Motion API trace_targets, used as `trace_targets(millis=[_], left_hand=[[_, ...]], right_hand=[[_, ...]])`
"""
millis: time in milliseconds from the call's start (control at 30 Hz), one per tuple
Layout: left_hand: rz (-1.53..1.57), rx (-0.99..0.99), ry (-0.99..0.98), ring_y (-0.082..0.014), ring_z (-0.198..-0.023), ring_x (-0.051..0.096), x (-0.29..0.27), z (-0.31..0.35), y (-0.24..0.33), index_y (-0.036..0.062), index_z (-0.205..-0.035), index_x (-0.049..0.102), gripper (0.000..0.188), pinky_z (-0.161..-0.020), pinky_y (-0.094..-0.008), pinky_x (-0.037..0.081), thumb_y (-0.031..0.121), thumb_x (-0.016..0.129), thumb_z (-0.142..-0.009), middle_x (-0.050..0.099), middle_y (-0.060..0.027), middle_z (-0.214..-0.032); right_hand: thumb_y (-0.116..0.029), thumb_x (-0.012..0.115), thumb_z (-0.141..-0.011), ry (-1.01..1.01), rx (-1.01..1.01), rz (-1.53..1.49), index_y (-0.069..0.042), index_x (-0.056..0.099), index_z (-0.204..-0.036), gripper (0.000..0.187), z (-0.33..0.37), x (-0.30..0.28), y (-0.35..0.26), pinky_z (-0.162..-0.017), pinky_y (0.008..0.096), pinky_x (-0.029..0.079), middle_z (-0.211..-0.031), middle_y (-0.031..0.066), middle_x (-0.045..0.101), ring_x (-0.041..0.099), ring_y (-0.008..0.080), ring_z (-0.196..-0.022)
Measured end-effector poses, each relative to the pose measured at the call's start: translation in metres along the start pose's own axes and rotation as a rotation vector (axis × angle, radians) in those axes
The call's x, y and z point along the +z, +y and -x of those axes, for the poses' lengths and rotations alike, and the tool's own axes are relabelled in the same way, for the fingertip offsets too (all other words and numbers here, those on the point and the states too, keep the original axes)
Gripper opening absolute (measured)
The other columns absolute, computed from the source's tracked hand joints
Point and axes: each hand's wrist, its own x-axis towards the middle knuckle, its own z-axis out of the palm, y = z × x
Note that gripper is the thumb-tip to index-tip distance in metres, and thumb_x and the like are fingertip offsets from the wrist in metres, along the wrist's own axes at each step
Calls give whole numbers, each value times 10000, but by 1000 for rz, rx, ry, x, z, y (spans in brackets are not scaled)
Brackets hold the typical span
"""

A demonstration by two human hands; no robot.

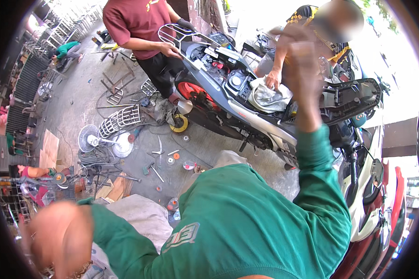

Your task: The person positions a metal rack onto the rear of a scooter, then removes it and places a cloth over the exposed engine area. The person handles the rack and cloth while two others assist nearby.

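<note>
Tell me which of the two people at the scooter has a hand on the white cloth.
The person in the yellow-and-black shirt: that hand presses the white cloth in the open scooter body. The person in the maroon shirt grips the rear rack instead.

Fan [91,138], wire basket [121,119], perhaps hammer [153,171] on concrete.

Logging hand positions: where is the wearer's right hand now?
In the head view, the right hand is raised upper right, blurred, above the open scooter, beside a co-worker's hand on a grey cloth.

Flat brown cardboard sheets [50,149] at left of the frame on the concrete floor, more cardboard pieces [114,188] lower centre-left, no screens visible
</note>
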Motion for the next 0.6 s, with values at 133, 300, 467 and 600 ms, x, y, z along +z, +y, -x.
trace_targets(millis=[133,300,467,600], left_hand=[[-343,-779,-1105,-292,-1016,666,-102,192,-30,64,-1218,685,291,-986,-451,514,260,674,-1003,686,-154,-1219],[-666,-1493,-2145,-449,-1205,660,-258,380,28,-28,-1332,656,708,-1021,-519,521,584,657,-977,669,-293,-1316],[-744,-2264,-1913,-449,-1323,600,-334,454,106,-42,-1422,598,899,-1106,-492,464,729,557,-963,617,-313,-1416],[-854,-2318,-1775,-466,-1329,590,-342,464,93,-97,-1389,581,918,-1119,-499,453,702,549,-936,617,-360,-1380]], right_hand=[[-424,680,-1018,-375,834,214,-43,702,-1248,446,183,125,142,-898,423,560,-1039,221,760,740,349,-1033],[-733,570,-954,-1253,1124,310,-44,668,-1392,823,379,174,176,-1115,482,483,-1342,290,668,618,456,-1291],[-728,603,-932,-1484,748,348,-19,687,-1352,829,316,215,235,-1020,490,552,-1150,288,743,707,447,-1136],[-684,617,-932,-1917,1023,344,5,694,-1309,789,269,287,263,-861,468,599,-1024,261,760,753,406,-966]])
